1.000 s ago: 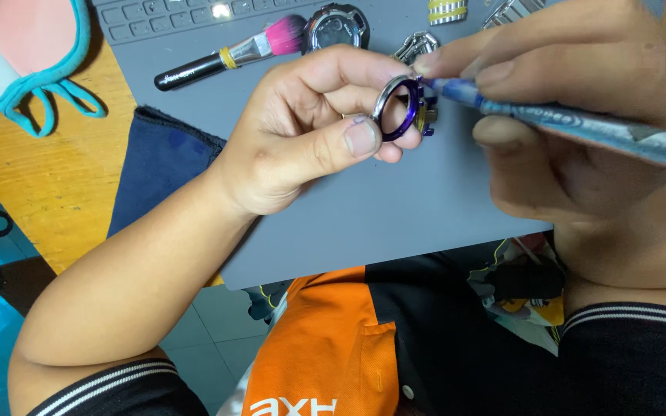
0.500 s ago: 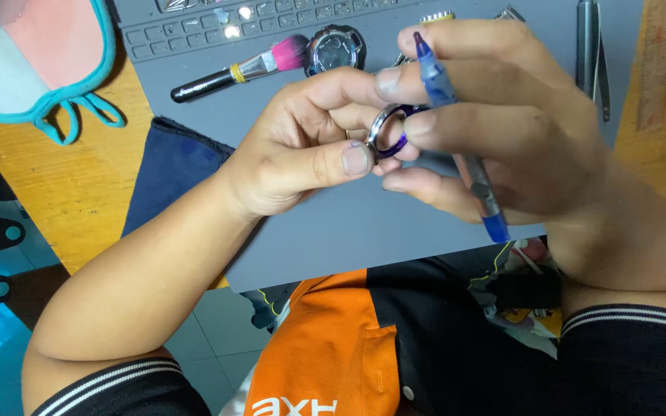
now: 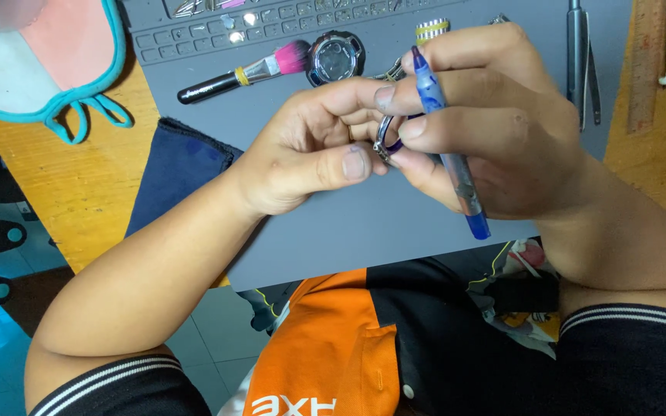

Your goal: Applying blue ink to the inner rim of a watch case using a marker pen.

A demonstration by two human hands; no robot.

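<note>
So the little metal ring (image 3: 385, 139) is silvery with a purple bit on its inner edge, held edge-on just above the grey work mat (image 3: 348, 223), pinched between the left hand (image 3: 310, 154) thumb and fingertips while the right hand (image 3: 495, 131) has its fingers clamped on the ring's other side. That right hand also has a blue pen-like tool (image 3: 449, 146) tucked through its fingers, pointing down toward the mat. At the mat's far edge there's a row of small tray slots (image 3: 271, 27) with a few shiny bits in them, too small to tell what, plus a pink-tipped brush (image 3: 244, 73) and a round watch case (image 3: 335, 58) just in front of it.
</note>
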